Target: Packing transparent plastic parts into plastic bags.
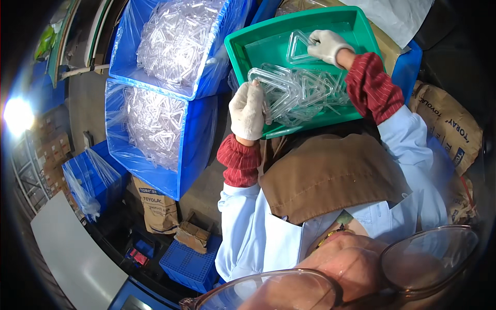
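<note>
A green plastic tray (243,44) rests on my lap and holds several clear triangular plastic frames. My left hand (248,109), in a white glove, grips a stack of these clear frames (281,90) at the tray's near left edge. My right hand (326,45), also gloved, reaches to the far side of the tray and closes on a single clear triangular frame (298,47) lying flat there. More loose frames (323,93) lie piled in the tray between the hands. Red striped cuffs cover both wrists.
Two blue crates (194,150) lined with plastic film and filled with clear frames (173,39) stand to my left. Brown paper sacks (449,126) lie at right and below left. A smaller blue crate (188,266) and a white board (72,253) sit on the floor.
</note>
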Tool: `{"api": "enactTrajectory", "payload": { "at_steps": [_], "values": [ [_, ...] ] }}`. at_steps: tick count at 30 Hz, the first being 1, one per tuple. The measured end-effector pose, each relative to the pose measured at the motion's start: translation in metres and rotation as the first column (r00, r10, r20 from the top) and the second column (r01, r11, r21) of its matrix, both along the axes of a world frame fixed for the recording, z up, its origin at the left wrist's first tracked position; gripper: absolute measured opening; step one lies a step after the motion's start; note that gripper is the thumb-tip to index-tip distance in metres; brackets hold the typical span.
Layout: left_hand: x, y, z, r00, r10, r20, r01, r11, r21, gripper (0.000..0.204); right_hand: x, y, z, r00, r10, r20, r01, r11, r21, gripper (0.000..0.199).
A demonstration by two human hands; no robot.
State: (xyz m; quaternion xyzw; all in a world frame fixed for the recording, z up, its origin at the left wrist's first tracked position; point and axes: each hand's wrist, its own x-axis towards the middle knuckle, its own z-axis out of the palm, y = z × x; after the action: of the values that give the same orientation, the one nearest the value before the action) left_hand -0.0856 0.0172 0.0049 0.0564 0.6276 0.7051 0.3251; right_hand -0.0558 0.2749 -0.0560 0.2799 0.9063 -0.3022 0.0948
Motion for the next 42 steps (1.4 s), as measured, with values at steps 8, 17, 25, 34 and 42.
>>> {"api": "enactTrajectory", "payload": {
  "at_steps": [8, 17, 25, 34, 42],
  "values": [
    [0.004, 0.002, -0.006, 0.999, 0.045, -0.012, -0.045, 0.997, -0.060, 0.031, 0.052, -0.011, 0.039, 0.898, -0.224, -0.378, 0.008, 0.869, -0.494, 0.021],
    [-0.084, -0.011, -0.030, 0.909, 0.323, -0.263, -0.334, 0.942, 0.003, 0.035, 0.069, -0.018, 0.041, 0.881, -0.308, -0.360, -0.070, 0.667, -0.742, 0.015],
    [-0.046, 0.043, -0.019, 0.982, -0.104, -0.160, 0.128, 0.981, 0.144, 0.050, 0.067, -0.032, 0.049, 0.765, -0.372, -0.526, -0.172, 0.669, -0.723, 0.013],
    [0.024, 0.069, -0.013, 0.994, 0.095, 0.051, -0.102, 0.982, 0.160, 0.032, 0.083, -0.013, 0.069, 0.883, -0.346, -0.317, -0.069, 0.573, -0.817, 0.058],
    [0.029, 0.057, -0.014, 0.993, 0.070, 0.099, -0.095, 0.958, 0.272, 0.032, 0.083, -0.032, 0.061, 0.656, 0.102, -0.747, -0.502, 0.799, -0.332, 0.023]
  ]
}}
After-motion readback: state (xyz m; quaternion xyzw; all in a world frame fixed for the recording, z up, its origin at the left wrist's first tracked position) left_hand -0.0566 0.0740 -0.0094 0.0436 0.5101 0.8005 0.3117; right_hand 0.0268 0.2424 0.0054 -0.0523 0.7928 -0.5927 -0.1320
